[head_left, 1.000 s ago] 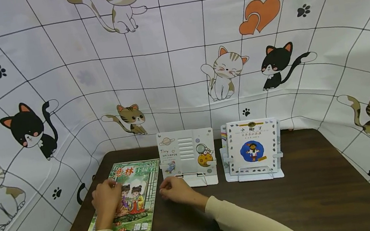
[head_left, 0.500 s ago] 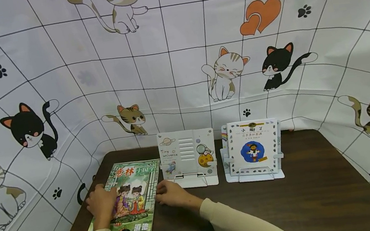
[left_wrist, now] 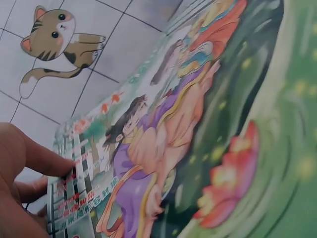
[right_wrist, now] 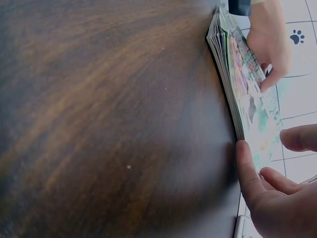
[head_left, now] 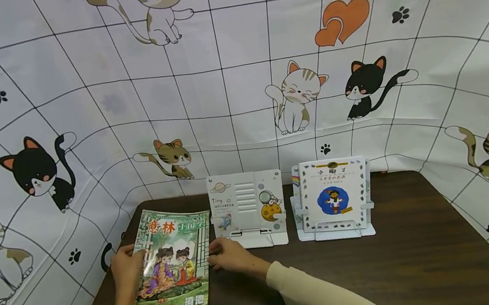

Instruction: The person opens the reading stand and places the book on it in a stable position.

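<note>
A green magazine (head_left: pixel 172 260) with two drawn figures on its cover lies toward the left of the dark table, its far left corner tilted up. My left hand (head_left: pixel 126 273) grips its left edge; in the left wrist view the thumb (left_wrist: pixel 54 163) presses on the cover, with other fingers partly hidden behind the edge. Beside the right edge is my right hand (head_left: pixel 231 254). In the right wrist view, an extended finger (right_wrist: pixel 243 153) touches the magazine's thick layered side, while the thumb (right_wrist: pixel 299 138) stands apart above the cover.
A white "Tiny universe" book stand (head_left: pixel 247 209) stands behind the right hand. Right of it, another stand (head_left: pixel 302 237) bears a white book (head_left: pixel 332 174) with a blue circle. The dark wooden table (head_left: pixel 406 255) meets a cat-patterned cloth (head_left: pixel 245 90) at the back.
My left hand has moved left and down to the magazine's left edge. The magazine has turned, its near end shifting right and its far left corner rising. My right hand came left to its side.
</note>
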Available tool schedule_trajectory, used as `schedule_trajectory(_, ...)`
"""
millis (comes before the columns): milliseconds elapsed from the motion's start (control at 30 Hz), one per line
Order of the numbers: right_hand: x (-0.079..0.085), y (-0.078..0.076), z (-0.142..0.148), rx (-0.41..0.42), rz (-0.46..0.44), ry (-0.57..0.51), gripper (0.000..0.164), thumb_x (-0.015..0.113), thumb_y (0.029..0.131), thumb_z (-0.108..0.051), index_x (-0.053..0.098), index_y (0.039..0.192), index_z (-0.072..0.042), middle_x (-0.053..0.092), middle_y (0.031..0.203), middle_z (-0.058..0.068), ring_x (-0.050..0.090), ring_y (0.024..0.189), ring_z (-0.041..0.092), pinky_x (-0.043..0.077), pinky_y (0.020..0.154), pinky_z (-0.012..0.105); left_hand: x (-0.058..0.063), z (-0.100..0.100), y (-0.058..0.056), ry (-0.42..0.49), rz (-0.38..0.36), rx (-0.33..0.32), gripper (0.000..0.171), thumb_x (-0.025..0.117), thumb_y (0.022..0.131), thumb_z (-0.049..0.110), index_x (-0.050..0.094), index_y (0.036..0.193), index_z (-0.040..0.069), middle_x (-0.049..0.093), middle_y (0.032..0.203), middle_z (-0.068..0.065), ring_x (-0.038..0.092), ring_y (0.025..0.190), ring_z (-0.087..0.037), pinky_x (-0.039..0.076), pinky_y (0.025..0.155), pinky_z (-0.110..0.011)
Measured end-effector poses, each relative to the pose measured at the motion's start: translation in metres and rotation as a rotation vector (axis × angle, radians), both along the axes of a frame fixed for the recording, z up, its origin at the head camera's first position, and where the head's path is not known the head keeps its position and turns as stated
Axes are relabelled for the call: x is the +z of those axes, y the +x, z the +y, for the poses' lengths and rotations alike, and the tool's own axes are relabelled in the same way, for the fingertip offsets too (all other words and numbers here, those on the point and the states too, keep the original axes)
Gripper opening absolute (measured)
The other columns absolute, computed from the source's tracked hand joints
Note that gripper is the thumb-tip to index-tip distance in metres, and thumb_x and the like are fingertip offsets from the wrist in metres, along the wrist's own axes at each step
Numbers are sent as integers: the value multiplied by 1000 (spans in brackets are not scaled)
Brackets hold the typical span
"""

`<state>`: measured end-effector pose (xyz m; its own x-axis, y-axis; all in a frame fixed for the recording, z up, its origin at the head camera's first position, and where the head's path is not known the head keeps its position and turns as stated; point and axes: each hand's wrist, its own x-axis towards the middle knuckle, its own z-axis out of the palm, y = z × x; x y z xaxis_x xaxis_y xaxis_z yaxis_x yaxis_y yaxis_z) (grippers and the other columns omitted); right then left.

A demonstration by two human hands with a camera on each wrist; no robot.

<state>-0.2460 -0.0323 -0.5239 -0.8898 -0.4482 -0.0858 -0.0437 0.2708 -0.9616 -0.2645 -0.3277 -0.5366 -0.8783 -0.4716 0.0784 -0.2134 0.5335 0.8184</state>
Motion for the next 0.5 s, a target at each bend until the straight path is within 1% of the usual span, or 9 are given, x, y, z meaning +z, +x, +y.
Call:
schedule_trajectory(33,0,0,0,0,-7,-12,39,68,103,-10,59,136,8,67,131,24,77,101,35,64,84,40,1,-1,2,20,-6,-3,46,60,103,12,56,141,-14,62,124,-38,64,87,-44,53,66,-48)
schedule_trajectory(100,-1,-1,0,-2,-19,-31,37,67,103,-8,58,135,9,66,132,25,76,103,36,64,85,42,5,-2,5,66,-14,-12,46,59,105,14,56,143,-10,64,122,-34,62,82,-33,49,63,-41)
schedule_trajectory(133,-1,-2,0,-4,-20,-37,37,66,103,-8,58,135,10,65,132,26,76,103,36,64,85,42,7,-2,7,89,-15,-16,46,58,106,15,56,145,-8,64,123,-32,61,82,-30,48,64,-39)
schedule_trajectory(200,-3,-3,-1,-10,-20,-41,36,66,103,-7,57,134,10,65,131,25,76,102,36,64,85,41,11,-3,10,134,-16,-19,46,55,107,16,54,148,-6,63,126,-29,59,87,-29,47,69,-41)
schedule_trajectory(300,-5,-5,-2,-21,-23,-47,38,66,103,-8,56,136,9,66,130,24,76,102,35,65,84,40,16,-4,13,201,12,-11,49,54,109,19,51,151,-6,59,136,-29,58,102,-33,47,79,-44)
schedule_trajectory(367,-6,-7,-3,-24,-29,-51,41,67,103,-9,55,139,7,67,129,22,76,101,35,64,84,40,19,-4,14,237,29,-1,51,52,110,22,49,152,-6,55,141,-28,56,109,-34,45,83,-43)
schedule_trajectory(433,-6,-7,-4,-21,-36,-50,45,68,103,-9,53,143,6,67,130,22,76,102,35,64,84,41,21,-3,16,256,43,15,51,53,110,25,50,153,-4,55,143,-26,57,111,-28,46,83,-38)
schedule_trajectory(500,-6,-8,-5,-16,-33,-47,48,67,103,-8,51,146,6,68,130,22,76,101,36,64,83,43,22,-3,18,258,60,29,50,53,110,26,52,151,-3,56,141,-23,57,105,-19,46,79,-31)
